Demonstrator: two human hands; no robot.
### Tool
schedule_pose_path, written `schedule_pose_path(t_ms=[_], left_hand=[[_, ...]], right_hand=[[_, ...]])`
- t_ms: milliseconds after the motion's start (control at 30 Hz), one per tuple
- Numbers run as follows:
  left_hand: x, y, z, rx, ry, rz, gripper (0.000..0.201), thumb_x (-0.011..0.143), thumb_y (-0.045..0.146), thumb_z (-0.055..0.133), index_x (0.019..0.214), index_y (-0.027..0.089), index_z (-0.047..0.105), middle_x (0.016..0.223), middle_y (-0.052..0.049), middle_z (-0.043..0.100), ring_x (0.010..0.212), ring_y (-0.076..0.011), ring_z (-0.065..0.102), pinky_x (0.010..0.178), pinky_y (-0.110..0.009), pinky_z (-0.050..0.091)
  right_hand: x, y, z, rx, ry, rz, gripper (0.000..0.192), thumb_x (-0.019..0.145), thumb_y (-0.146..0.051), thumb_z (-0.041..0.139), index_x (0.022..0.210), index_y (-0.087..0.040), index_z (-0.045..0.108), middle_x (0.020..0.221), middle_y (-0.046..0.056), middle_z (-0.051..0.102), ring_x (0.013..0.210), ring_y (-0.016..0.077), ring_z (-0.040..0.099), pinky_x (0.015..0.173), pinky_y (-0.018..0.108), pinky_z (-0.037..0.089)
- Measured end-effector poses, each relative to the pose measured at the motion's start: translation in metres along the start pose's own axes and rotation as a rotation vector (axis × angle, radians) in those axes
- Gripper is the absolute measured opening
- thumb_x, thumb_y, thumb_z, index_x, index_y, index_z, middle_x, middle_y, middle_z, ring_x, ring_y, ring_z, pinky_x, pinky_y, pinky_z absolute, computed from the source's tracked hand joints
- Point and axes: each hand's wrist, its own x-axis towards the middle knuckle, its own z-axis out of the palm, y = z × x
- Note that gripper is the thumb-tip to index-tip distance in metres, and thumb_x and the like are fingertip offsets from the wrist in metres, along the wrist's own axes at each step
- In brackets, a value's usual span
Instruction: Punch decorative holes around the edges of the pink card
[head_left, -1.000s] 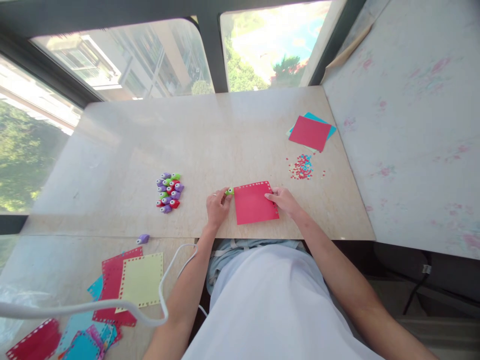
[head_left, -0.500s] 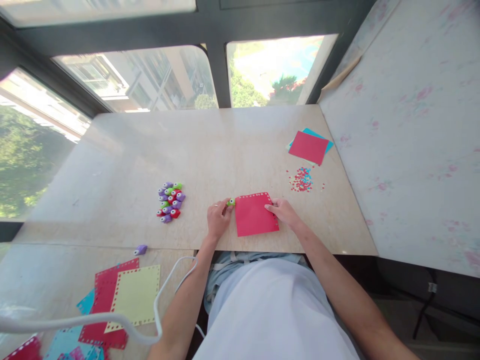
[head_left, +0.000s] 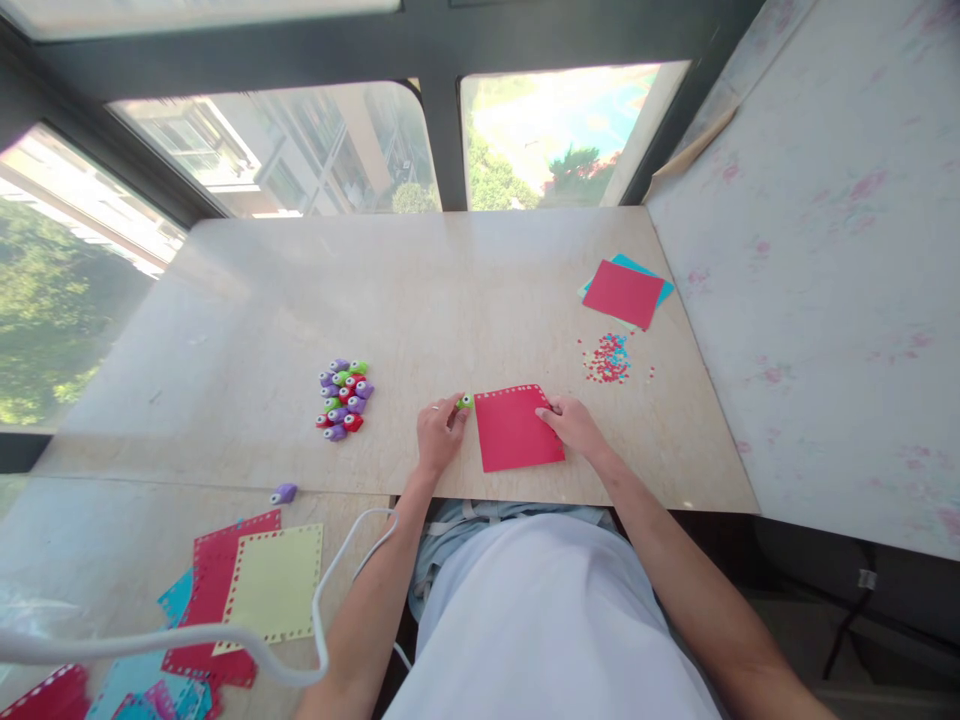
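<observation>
- The left hand (head_left: pixel 439 432) pinches a small green punch (head_left: pixel 464 402) between its fingertips, fingers curled about it; the punch sits at the far left corner of the red sheet (head_left: pixel 519 429), touching its edge.
- The right hand (head_left: pixel 574 425) lies on the right edge of that sheet, fingers bent and pressing the paper flat against the bench (head_left: pixel 420 300) (whether the thumb goes under the paper cannot be told).
- The red sheet lies flat near the middle of the bench's near edge, just in front of the person's body, with a row of small holes along its far edge.
- Left of the left hand, well apart from it, a cluster of small punches (head_left: pixel 343 399) in purple, green and red sits on the bench.
- Towards the bench's right edge lies a scatter of red and blue paper bits (head_left: pixel 611 359), and beyond it, near the far right corner, a plain red square on a blue one (head_left: pixel 626 291).
- One purple punch (head_left: pixel 284 492) sits alone by the near left corner, where the bench meets a lower surface.
- On that lower surface lie punched sheets (head_left: pixel 247 585), a pale yellow one on top of red and blue ones, with a white cable (head_left: pixel 319 600) curving over them.
</observation>
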Motion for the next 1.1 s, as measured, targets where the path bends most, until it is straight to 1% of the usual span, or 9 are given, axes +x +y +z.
schedule_pose_path(t_ms=[133, 300, 433, 567, 667, 833, 1100], left_hand=[[0.0, 0.0, -0.001, -0.011, 0.009, 0.004, 0.026, 0.091, 0.029, 0.056, 0.112, 0.019, 0.065, 0.078, -0.003, 0.067, 0.071, -0.0162, 0.059, 0.072, -0.03, 0.04], [0.0, 0.0, 0.0, -0.018, 0.01, 0.004, 0.025, 0.09, 0.028, 0.057, 0.112, 0.018, 0.065, 0.077, -0.003, 0.067, 0.071, -0.0162, 0.059, 0.072, -0.03, 0.04], [0.0, -0.001, 0.001, -0.018, 0.008, 0.003, 0.026, 0.09, 0.028, 0.057, 0.112, 0.018, 0.065, 0.076, -0.003, 0.066, 0.07, -0.0159, 0.058, 0.072, -0.03, 0.04], [0.0, -0.001, 0.001, -0.017, 0.011, 0.003, 0.026, 0.09, 0.028, 0.057, 0.112, 0.018, 0.065, 0.074, -0.003, 0.066, 0.069, -0.0158, 0.057, 0.07, -0.029, 0.039], [0.0, 0.0, 0.001, -0.016, 0.012, 0.008, 0.026, 0.09, 0.029, 0.057, 0.112, 0.018, 0.065, 0.074, -0.003, 0.065, 0.069, -0.0157, 0.057, 0.07, -0.029, 0.039], [0.0, -0.001, 0.001, -0.022, 0.014, 0.009, 0.026, 0.09, 0.03, 0.056, 0.112, 0.018, 0.065, 0.074, -0.003, 0.065, 0.068, -0.0156, 0.057, 0.069, -0.029, 0.04], [0.0, -0.002, 0.003, -0.011, 0.021, 0.003, 0.028, 0.092, 0.034, 0.054, 0.112, 0.018, 0.066, 0.075, -0.004, 0.066, 0.069, -0.0164, 0.059, 0.069, -0.03, 0.04]], right_hand=[[0.0, -0.001, 0.0, 0.036, -0.017, 0.007, 0.023, 0.08, -0.031, 0.056, 0.087, -0.014, 0.071, 0.068, 0.002, 0.068, 0.064, 0.017, 0.062, 0.056, 0.022, 0.044], [0.002, 0.0, 0.001, 0.145, -0.044, 0.026, 0.022, 0.079, -0.032, 0.06, 0.086, -0.014, 0.07, 0.068, 0.003, 0.069, 0.065, 0.0179, 0.063, 0.057, 0.024, 0.047], [0.003, 0.002, 0.002, 0.221, -0.061, 0.05, 0.02, 0.077, -0.032, 0.062, 0.084, -0.014, 0.069, 0.073, 0.005, 0.071, 0.07, 0.02, 0.066, 0.06, 0.026, 0.051], [0.003, 0.003, 0.002, 0.282, -0.091, 0.06, 0.021, 0.078, -0.031, 0.059, 0.088, -0.015, 0.068, 0.081, 0.006, 0.072, 0.076, 0.0208, 0.068, 0.064, 0.027, 0.052], [0.004, 0.003, 0.002, 0.25, -0.075, 0.057, 0.021, 0.079, -0.031, 0.059, 0.088, -0.015, 0.068, 0.082, 0.006, 0.072, 0.076, 0.0203, 0.067, 0.063, 0.026, 0.052], [0.004, 0.0, 0.002, 0.15, -0.052, 0.039, 0.019, 0.08, -0.03, 0.058, 0.086, -0.015, 0.067, 0.079, 0.004, 0.071, 0.066, 0.0164, 0.064, 0.058, 0.023, 0.047], [0.005, -0.01, 0.004, 0.15, -0.067, 0.051, 0.018, 0.08, -0.028, 0.055, 0.084, -0.015, 0.068, 0.074, 0.004, 0.07, 0.06, 0.0147, 0.061, 0.052, 0.021, 0.044]])
